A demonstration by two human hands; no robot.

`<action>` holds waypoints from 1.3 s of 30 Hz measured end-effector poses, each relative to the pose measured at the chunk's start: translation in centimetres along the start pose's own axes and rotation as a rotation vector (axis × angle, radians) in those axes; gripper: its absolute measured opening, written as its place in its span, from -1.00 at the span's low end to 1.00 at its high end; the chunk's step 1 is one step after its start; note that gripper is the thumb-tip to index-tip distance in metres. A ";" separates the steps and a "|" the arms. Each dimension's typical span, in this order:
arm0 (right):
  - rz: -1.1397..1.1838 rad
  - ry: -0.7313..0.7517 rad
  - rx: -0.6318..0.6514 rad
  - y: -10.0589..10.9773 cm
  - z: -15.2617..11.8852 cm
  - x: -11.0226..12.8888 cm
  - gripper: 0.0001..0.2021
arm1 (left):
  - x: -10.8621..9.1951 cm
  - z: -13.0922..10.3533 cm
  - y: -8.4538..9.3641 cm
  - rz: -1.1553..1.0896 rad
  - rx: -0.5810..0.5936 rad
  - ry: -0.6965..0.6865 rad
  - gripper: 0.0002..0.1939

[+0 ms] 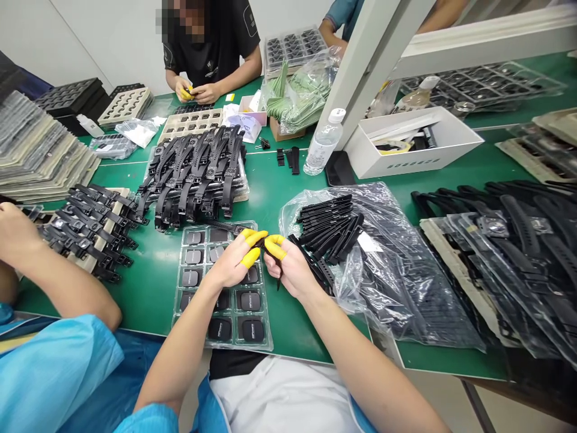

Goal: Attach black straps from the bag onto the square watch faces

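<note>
My left hand (238, 257) and my right hand (287, 262) meet above the right edge of a clear tray (267, 313), with yellow covers on several fingertips. Both pinch a black watch strap (278, 281), whose end hangs below my right fingers. Another black band (220, 225) runs leftward from my left fingertips over the tray's top. Square black watch pieces (251, 300) sit in the tray's compartments. Just right of my right hand, loose black straps (331, 225) are piled on a plastic bag (396, 264).
Stacked watches with straps (193, 174) stand behind the tray; more are at left (92, 231) and right (518, 240). A bottle (323, 144) and white box (415, 159) are farther back. Co-workers sit at left and across the table (264, 159).
</note>
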State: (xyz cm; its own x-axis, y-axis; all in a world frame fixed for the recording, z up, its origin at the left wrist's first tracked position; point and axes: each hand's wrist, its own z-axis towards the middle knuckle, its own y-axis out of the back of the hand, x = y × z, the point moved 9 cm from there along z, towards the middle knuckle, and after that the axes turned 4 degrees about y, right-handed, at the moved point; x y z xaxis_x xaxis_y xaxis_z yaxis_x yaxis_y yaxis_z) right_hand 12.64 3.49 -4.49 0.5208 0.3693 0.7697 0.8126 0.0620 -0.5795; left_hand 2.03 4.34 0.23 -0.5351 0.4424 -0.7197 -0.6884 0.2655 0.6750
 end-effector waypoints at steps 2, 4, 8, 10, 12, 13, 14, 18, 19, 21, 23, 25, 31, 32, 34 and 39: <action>-0.025 0.016 -0.018 0.2 0.1 0.0 -0.52 | -0.1 0.1 0.1 0.026 -0.012 -0.010 -0.55; -0.041 0.035 -0.037 0.4 0.1 0.0 -0.51 | -0.1 0.2 0.0 0.062 -0.019 -0.021 -0.56; -0.038 0.045 -0.056 0.5 0.2 0.0 -0.52 | 0.0 0.4 -0.4 0.076 0.003 -0.017 -0.56; -0.042 0.051 -0.061 0.5 0.2 0.0 -0.53 | 0.0 0.3 -0.3 0.056 0.007 -0.011 -0.56; -0.047 0.064 -0.059 0.4 0.1 0.0 -0.53 | -0.2 0.2 -0.2 0.032 0.003 -0.010 -0.56; -0.047 0.070 -0.057 0.4 0.1 0.0 -0.54 | -0.3 0.2 -0.1 0.025 -0.001 -0.010 -0.56; -0.046 0.075 -0.055 0.3 0.2 0.0 -0.55 | -0.3 0.2 -0.1 0.025 -0.004 -0.009 -0.56; -0.053 0.077 -0.055 0.4 0.2 -0.1 -0.56 | -0.2 0.2 -0.2 0.069 -0.012 -0.009 -0.61; -0.056 0.075 -0.056 0.4 0.2 -0.2 -0.55 | -0.2 0.2 -0.2 0.080 -0.013 -0.009 -0.63; -0.058 0.067 -0.052 0.4 0.2 -0.3 -0.55 | -0.1 0.3 -0.2 0.097 -0.010 -0.007 -0.66; -0.054 0.061 -0.045 0.3 0.2 -0.3 -0.56 | -0.1 0.3 -0.2 0.111 -0.006 -0.004 -0.67; -0.047 0.055 -0.042 0.2 0.2 -0.3 -0.56 | -0.1 0.3 -0.2 0.128 -0.002 -0.001 -0.68; -0.043 0.063 -0.049 0.3 0.3 -0.3 -0.55 | -0.1 0.4 -0.3 0.132 -0.001 0.012 -0.73; -0.047 0.066 -0.048 0.2 0.3 -0.3 -0.55 | -0.1 0.3 -0.3 0.126 0.000 0.013 -0.73; -0.051 0.067 -0.047 0.2 0.3 -0.3 -0.55 | -0.2 0.3 -0.2 0.112 0.000 0.007 -0.71; -0.059 0.069 -0.068 0.6 0.4 -0.5 -0.52 | -0.5 0.1 -0.1 0.106 0.017 -0.002 -0.63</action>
State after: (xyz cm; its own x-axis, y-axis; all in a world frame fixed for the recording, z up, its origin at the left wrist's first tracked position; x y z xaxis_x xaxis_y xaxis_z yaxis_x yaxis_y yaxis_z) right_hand 12.74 3.68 -5.30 0.4860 0.3024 0.8200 0.8572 0.0179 -0.5147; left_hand 2.38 4.17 0.52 -0.6033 0.4704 -0.6440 -0.6198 0.2317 0.7498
